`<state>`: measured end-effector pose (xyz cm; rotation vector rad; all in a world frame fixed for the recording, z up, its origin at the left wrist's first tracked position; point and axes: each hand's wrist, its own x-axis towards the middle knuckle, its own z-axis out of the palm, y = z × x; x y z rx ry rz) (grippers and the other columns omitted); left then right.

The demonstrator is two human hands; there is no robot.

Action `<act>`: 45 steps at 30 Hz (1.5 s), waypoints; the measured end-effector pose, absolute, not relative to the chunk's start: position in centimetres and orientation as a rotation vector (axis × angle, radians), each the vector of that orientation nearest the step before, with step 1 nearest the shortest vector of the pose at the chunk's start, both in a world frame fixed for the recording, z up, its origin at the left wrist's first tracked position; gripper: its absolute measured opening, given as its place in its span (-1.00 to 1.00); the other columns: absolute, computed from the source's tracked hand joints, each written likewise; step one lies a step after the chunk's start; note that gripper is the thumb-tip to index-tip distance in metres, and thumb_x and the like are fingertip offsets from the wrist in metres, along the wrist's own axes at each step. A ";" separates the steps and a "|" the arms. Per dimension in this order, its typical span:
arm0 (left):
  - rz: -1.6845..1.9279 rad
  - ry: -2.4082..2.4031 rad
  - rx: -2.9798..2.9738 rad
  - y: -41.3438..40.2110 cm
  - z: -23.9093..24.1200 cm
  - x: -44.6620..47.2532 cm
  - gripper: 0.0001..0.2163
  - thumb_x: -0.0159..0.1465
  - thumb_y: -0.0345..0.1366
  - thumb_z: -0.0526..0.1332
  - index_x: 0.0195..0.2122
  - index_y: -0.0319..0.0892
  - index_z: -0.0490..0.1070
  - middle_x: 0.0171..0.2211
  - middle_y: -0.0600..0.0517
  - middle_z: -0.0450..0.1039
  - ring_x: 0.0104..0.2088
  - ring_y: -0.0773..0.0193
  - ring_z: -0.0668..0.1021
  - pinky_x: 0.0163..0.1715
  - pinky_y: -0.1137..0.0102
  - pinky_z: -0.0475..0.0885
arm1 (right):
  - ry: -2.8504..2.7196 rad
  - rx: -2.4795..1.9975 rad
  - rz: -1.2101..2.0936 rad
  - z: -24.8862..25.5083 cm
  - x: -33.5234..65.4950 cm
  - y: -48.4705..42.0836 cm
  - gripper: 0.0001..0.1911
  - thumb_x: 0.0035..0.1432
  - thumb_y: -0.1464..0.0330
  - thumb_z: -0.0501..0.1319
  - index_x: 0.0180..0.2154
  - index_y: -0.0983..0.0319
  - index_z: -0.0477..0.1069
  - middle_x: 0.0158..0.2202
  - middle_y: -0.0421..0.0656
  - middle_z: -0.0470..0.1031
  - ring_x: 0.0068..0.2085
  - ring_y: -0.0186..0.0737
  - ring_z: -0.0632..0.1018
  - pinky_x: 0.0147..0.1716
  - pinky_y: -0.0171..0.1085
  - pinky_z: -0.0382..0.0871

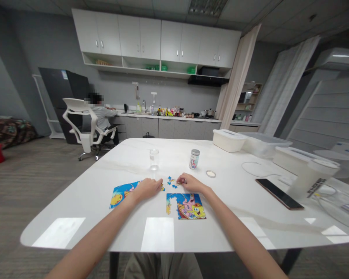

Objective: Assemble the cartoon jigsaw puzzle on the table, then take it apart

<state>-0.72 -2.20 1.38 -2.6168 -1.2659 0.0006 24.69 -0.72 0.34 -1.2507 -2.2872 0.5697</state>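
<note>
A partly assembled cartoon jigsaw puzzle [192, 207] lies on the white table in front of me, with a gap inside its left part. Behind it is a small cluster of loose blue and yellow puzzle pieces [170, 183]. My left hand [149, 187] is closed beside the cluster, over the right end of a printed picture card [120, 195]; what its fingers hold, if anything, is hidden. At the cluster's right side, my right hand [189, 182] is closed, its fingertips pinched at a puzzle piece that is mostly covered.
A clear jar [154, 159] and a labelled can [194, 159] stand behind the pieces, near a round lid [211, 174]. To the right are a phone [279, 193], a tilted-looking white cup [314, 180], cables and white bins [228, 141]. Someone sits in a white chair [85, 124] at the back left.
</note>
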 end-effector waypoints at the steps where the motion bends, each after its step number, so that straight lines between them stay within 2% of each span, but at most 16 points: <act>1: 0.008 -1.261 -2.610 -2.2 1.3 -0.6 -0.72 0.39 -0.29 -0.09 -0.10 -0.23 0.38 -0.40 -0.19 0.57 -0.35 -0.01 0.63 -0.37 0.24 0.44 | -2.276 -1.243 0.566 0.3 24.7 -0.8 -0.58 -0.06 0.73 0.08 -0.23 0.30 0.52 -0.27 -0.12 0.46 -0.27 -0.30 0.50 -0.17 -0.30 0.41; 5: 0.031 -1.220 -2.586 -2.2 1.0 -0.5 -0.75 0.40 -0.28 -0.09 -0.12 -0.21 0.35 -0.42 -0.16 0.58 -0.36 0.02 0.64 -0.39 0.27 0.45 | -2.263 -1.204 0.518 0.0 24.5 -0.7 -0.56 -0.08 0.74 0.08 -0.24 0.28 0.53 -0.21 -0.09 0.46 -0.16 -0.22 0.50 -0.07 -0.25 0.39; 9: 0.048 -1.183 -2.573 -1.9 0.6 -0.7 -0.76 0.40 -0.29 -0.08 -0.15 -0.19 0.35 -0.42 -0.12 0.59 -0.39 0.04 0.64 -0.43 0.30 0.44 | -2.233 -1.191 0.557 -0.7 24.3 -0.5 -0.61 0.03 0.69 0.02 -0.28 0.25 0.53 -0.19 -0.07 0.46 -0.12 -0.20 0.50 -0.05 -0.24 0.39; 11: 0.043 -1.183 -2.573 -1.7 0.5 -0.7 -0.75 0.41 -0.27 -0.10 -0.14 -0.19 0.35 -0.41 -0.11 0.59 -0.39 0.05 0.64 -0.44 0.30 0.44 | -2.258 -1.156 0.533 -0.9 24.2 -0.6 -0.67 0.09 0.62 0.05 -0.26 0.24 0.53 -0.18 -0.06 0.46 -0.11 -0.18 0.50 -0.03 -0.21 0.37; 13: 0.033 -1.188 -2.580 -1.6 0.4 -0.6 -0.73 0.41 -0.27 -0.12 -0.12 -0.19 0.35 -0.42 -0.12 0.58 -0.39 0.04 0.64 -0.42 0.29 0.45 | -2.291 -1.118 0.488 -0.9 24.2 -0.7 -0.82 0.13 0.49 0.17 -0.24 0.24 0.52 -0.17 -0.05 0.45 -0.11 -0.14 0.49 -0.03 -0.18 0.37; 16: 0.015 -1.183 -2.610 -1.7 0.4 -0.5 -0.70 0.42 -0.23 -0.13 -0.11 -0.18 0.35 -0.43 -0.12 0.58 -0.39 0.03 0.63 -0.41 0.28 0.45 | -2.305 -1.126 0.491 -0.6 24.1 -1.0 -0.86 0.14 0.41 0.23 -0.24 0.26 0.52 -0.18 -0.04 0.44 -0.13 -0.13 0.49 -0.04 -0.18 0.37; 23: -0.027 -1.158 -2.594 -2.3 0.6 -0.3 -0.71 0.40 -0.25 -0.09 -0.10 -0.19 0.38 -0.44 -0.16 0.57 -0.42 0.01 0.63 -0.43 0.27 0.45 | -2.311 -1.167 0.497 -0.4 23.6 -0.9 -0.86 0.13 0.47 0.21 -0.27 0.28 0.52 -0.20 -0.04 0.44 -0.18 -0.17 0.51 -0.10 -0.21 0.38; 26: -0.031 -1.127 -2.592 -2.3 0.5 -0.3 -0.69 0.40 -0.18 -0.08 -0.09 -0.18 0.40 -0.44 -0.16 0.58 -0.43 0.01 0.63 -0.43 0.27 0.45 | -2.317 -1.149 0.473 -0.6 23.7 -0.6 -0.87 0.12 0.48 0.21 -0.28 0.30 0.52 -0.21 -0.05 0.45 -0.17 -0.17 0.51 -0.09 -0.20 0.37; 29: -0.053 -1.098 -2.610 -2.2 0.5 -0.4 -0.69 0.40 -0.16 -0.06 -0.04 -0.16 0.39 -0.44 -0.12 0.58 -0.40 0.05 0.63 -0.40 0.31 0.46 | -2.333 -1.129 0.463 -0.8 23.9 -0.3 -0.89 0.11 0.46 0.23 -0.28 0.31 0.50 -0.23 -0.05 0.45 -0.19 -0.17 0.50 -0.13 -0.21 0.37; 36: -0.100 -1.086 -2.618 -2.0 0.3 -0.4 -0.73 0.38 -0.19 0.01 -0.07 -0.16 0.42 -0.46 -0.09 0.58 -0.44 0.08 0.63 -0.43 0.35 0.44 | -2.345 -1.071 0.365 -1.0 24.3 0.2 -0.94 0.13 0.42 0.25 -0.32 0.29 0.43 -0.31 -0.10 0.44 -0.28 -0.22 0.46 -0.22 -0.25 0.36; 45: -0.085 -1.130 -2.591 -2.1 0.9 -0.8 -0.69 0.41 -0.15 -0.04 -0.07 -0.20 0.40 -0.45 -0.12 0.57 -0.40 0.08 0.63 -0.39 0.35 0.41 | -2.334 -1.058 0.351 -1.3 24.6 0.6 -0.88 0.10 0.52 0.24 -0.27 0.28 0.48 -0.28 -0.11 0.45 -0.24 -0.24 0.47 -0.16 -0.24 0.36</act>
